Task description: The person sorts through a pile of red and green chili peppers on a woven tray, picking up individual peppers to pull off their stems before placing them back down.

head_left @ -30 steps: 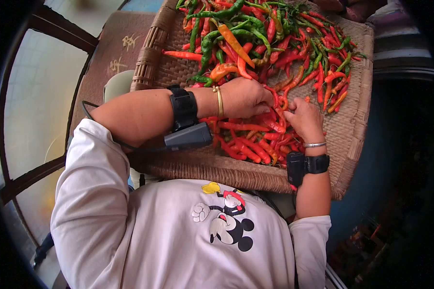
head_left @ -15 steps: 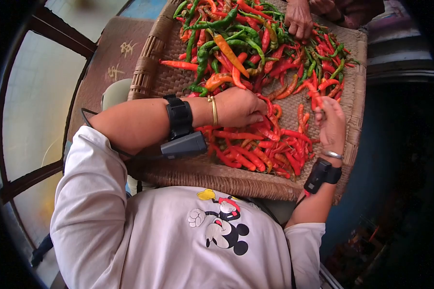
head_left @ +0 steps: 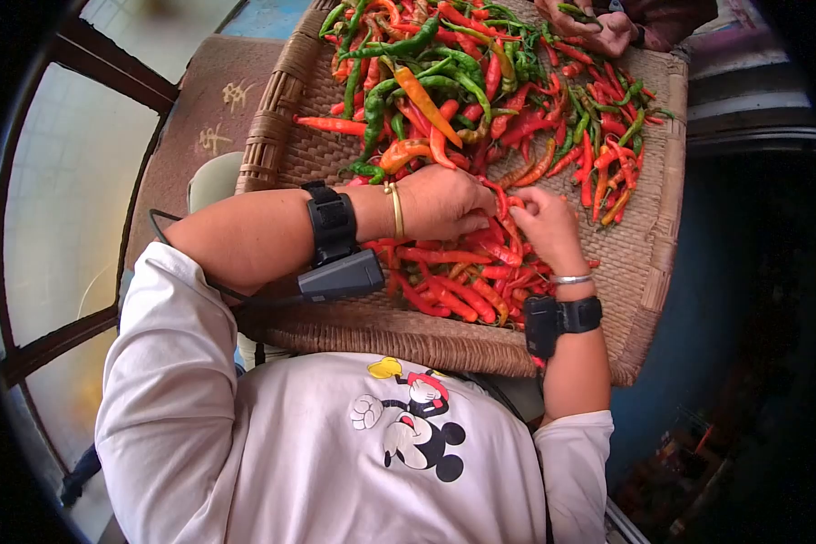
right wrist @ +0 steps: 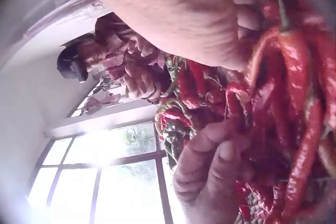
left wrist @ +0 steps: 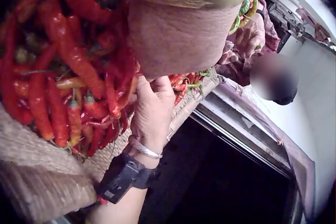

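Note:
Inside a woven basket tray [head_left: 644, 263], my left hand [head_left: 440, 201] bends over the near heap of red chilli peppers [head_left: 462, 295]. Its thumb and fingers grip red chillies, as the right wrist view shows of the left hand [right wrist: 210, 174]. Close against it, my right hand [head_left: 550, 228] pinches a red chilli [head_left: 515, 210] between thumb and forefinger. In the left wrist view the right hand [left wrist: 152, 108] appears just beyond the left wrist, its fingertips partly hidden.
Mixed green and red chillies [head_left: 453, 77] fill the tray's far side. A smaller heap [head_left: 607, 172] lies at the right. Across the tray another person's hands [head_left: 598, 32] hold a green chilli [head_left: 576, 11]. A brown board [head_left: 208, 100] stands beyond the left rim.
My right hand carried a red chilli to the right-hand heap, then came back leftward to my left hand. The left hand stayed nearly still. The other person's hands came into view and lifted a green chilli.

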A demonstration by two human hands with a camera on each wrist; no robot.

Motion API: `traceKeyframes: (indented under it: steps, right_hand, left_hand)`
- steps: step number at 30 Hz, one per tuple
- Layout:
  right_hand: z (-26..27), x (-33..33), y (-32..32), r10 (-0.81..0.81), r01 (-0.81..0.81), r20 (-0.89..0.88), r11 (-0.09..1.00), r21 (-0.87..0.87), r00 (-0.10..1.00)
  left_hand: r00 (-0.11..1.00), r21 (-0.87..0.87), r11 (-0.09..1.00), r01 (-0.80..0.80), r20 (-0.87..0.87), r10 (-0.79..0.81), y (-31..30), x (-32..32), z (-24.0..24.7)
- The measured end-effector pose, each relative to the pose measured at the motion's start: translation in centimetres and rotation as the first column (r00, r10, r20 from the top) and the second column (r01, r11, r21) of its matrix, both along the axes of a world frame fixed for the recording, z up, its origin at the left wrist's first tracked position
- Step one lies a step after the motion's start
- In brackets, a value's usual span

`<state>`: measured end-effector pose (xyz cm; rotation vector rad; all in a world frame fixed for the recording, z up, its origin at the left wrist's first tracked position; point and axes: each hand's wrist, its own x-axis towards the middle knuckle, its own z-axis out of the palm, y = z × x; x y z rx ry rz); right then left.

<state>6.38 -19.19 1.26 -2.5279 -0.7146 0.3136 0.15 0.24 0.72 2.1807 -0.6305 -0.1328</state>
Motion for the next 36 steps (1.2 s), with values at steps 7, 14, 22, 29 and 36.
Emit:
traceKeyframes:
  steps: [7,14,22,29,36]
  right_hand:
    - [1.7,0.6,-0.9,-0.145,0.251,-0.302,0.902,0.352,0.942]
    - [3.1,-0.8,0.1,0.054,0.452,-0.706,0.734,0.507,0.706]
    - [3.0,-0.9,0.1,0.039,0.407,-0.722,0.804,0.433,0.691]
    - [3.8,3.6,-6.1,-0.101,0.683,-0.676,0.151,0.715,0.73]
    - [2.9,1.9,-3.9,-0.186,0.635,-0.662,0.55,0.542,0.726]
  left_hand:
    - [0.998,-0.057,0.998,-0.012,0.058,0.016,0.2,0.1,0.0]
    - [0.997,-0.152,0.986,-0.063,-0.054,0.055,0.0,0.0,0.7]
    - [0.999,-0.188,0.981,-0.045,0.01,0.048,-0.2,0.1,-0.3]
    - [0.996,-0.172,0.985,-0.03,0.076,0.044,-0.3,0.2,-1.0]
    - [0.985,-0.173,0.984,-0.033,-0.172,0.003,-0.1,0.1,0.1]
